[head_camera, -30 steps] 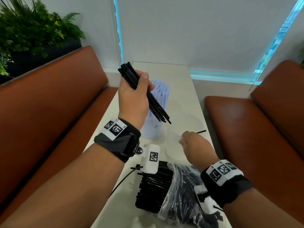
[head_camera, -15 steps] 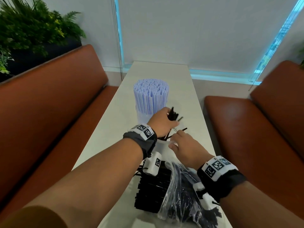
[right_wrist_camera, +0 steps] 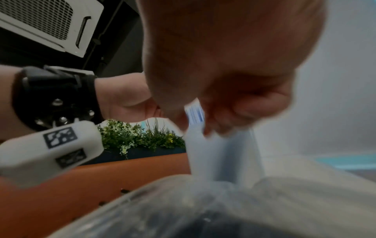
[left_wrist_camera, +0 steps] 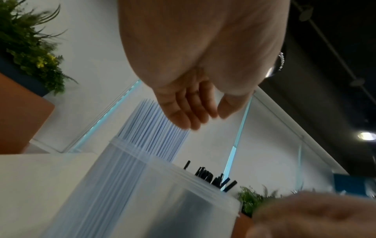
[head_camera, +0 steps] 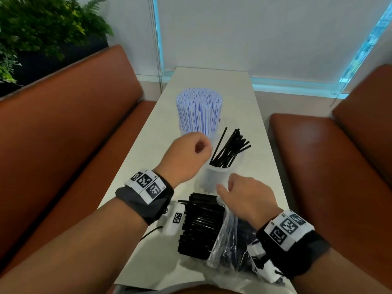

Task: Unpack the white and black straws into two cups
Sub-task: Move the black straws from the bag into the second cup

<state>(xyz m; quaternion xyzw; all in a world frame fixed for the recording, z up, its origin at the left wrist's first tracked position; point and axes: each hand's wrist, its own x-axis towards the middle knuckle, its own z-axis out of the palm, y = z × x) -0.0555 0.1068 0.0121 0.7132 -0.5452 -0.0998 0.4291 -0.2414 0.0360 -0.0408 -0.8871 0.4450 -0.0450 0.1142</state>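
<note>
White straws [head_camera: 198, 111] stand packed in a clear cup at the middle of the table [head_camera: 146, 149]. Just nearer, a second clear cup [head_camera: 218, 177] holds a loose bunch of black straws [head_camera: 230, 148] that lean right. My left hand [head_camera: 188, 158] hovers left of that bunch, fingers loosely curled and empty; the left wrist view confirms that the hand [left_wrist_camera: 203, 119] holds nothing. My right hand [head_camera: 244, 194] sits low in front of the black-straw cup, fingers loosely curled, with nothing seen in them. A thick bundle of black straws [head_camera: 201, 225] lies half out of a clear plastic bag [head_camera: 229, 242].
Brown padded benches flank the narrow table on the left [head_camera: 74, 128] and on the right [head_camera: 322, 158]. A green plant [head_camera: 42, 28] stands behind the left bench. A white wall and a window strip close the far end.
My left hand carried a bunch of black straws down into the nearer cup and let them go. It now draws back empty. My right hand dropped from the cup's rim toward the bag.
</note>
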